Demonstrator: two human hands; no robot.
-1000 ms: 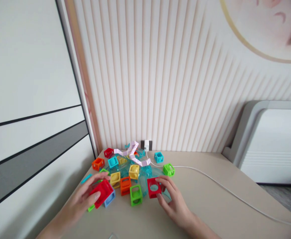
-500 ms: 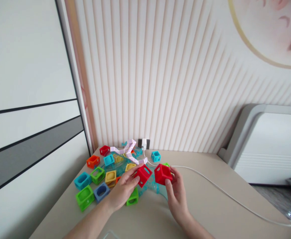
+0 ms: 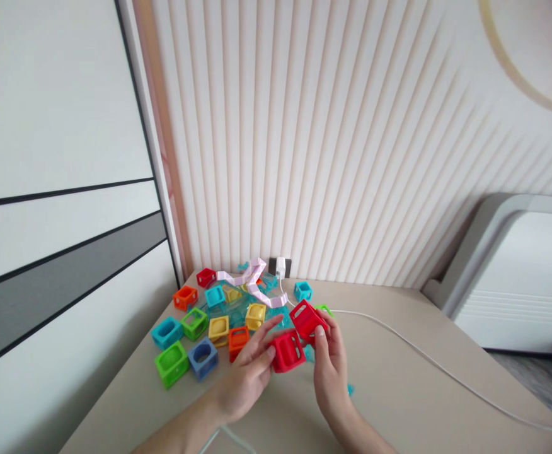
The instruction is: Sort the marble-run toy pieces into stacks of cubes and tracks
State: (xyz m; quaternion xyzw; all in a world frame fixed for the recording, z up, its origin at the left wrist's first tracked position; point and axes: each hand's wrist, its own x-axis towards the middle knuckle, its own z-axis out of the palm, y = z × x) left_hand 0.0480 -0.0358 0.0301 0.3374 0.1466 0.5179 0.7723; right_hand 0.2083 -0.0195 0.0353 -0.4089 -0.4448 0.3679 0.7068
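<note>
My left hand grips a red hollow cube block between thumb and fingers, low over the table. Just above and to its right, my right hand pinches a second red cube block, held tilted. The two red blocks are close together, their edges overlapping in view; whether they touch I cannot tell. Left of my left hand lie an orange block, a blue block with a round hole and a green block. Translucent teal pieces lie partly hidden behind my hands.
Several more coloured blocks, such as a yellow block, cover the table's left corner. A pale pink folded snake toy rests among them. From a white charger in the wall, a white cable crosses the table. A teal block stands near the wall.
Both red blocks have come together, the left one lower and turned, the right one raised slightly. My hands are closer to each other. The view has shifted a little.
</note>
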